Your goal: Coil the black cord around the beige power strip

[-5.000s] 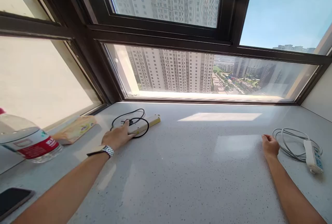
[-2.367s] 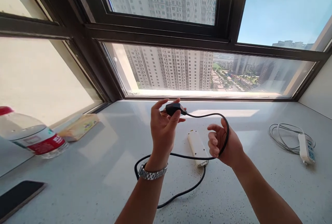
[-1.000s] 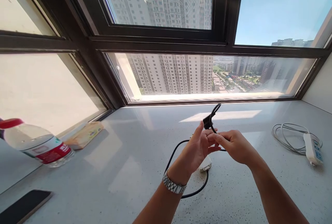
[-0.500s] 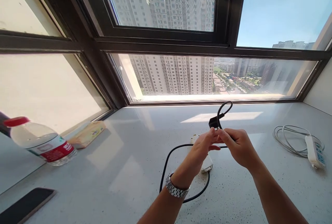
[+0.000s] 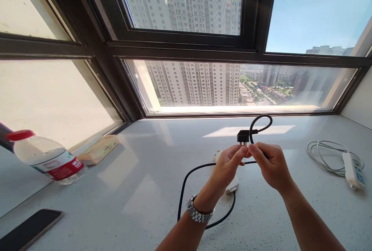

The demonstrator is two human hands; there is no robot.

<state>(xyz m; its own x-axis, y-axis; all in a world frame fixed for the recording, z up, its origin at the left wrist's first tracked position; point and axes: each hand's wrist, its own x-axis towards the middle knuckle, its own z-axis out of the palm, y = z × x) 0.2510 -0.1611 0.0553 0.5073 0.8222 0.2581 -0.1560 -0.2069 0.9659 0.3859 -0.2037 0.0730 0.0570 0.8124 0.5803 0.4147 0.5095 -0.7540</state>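
Head camera looked down on a pale, speckled stone surface under a dark-framed window. At the near left corner a flat black phone lay cut off by the picture's edge. Beyond it, along the left edge, a clear plastic bottle with a red cap and a red label lay on its side, its cap end partly out of view. Just past the bottle sat a flat yellowish packet; its print was too small to read.

Near the middle of the surface a black cable ran in a loose round loop, passing under the left wrist, where a metal link watch showed. The left hand was raised above the surface, its fingers pinched closed on the cable just below a black, boxy plug, which stood above both hands. A white power strip lay on the surface beneath the hands, mostly hidden by the left hand, so that only its near end and a small far bit showed. The right hand met the left, its fingers closed on the same cable, which curled in a small arc above it and back to the plug.

Toward the right edge a second white power strip with blue sockets lay beside its coiled grey-white cord.
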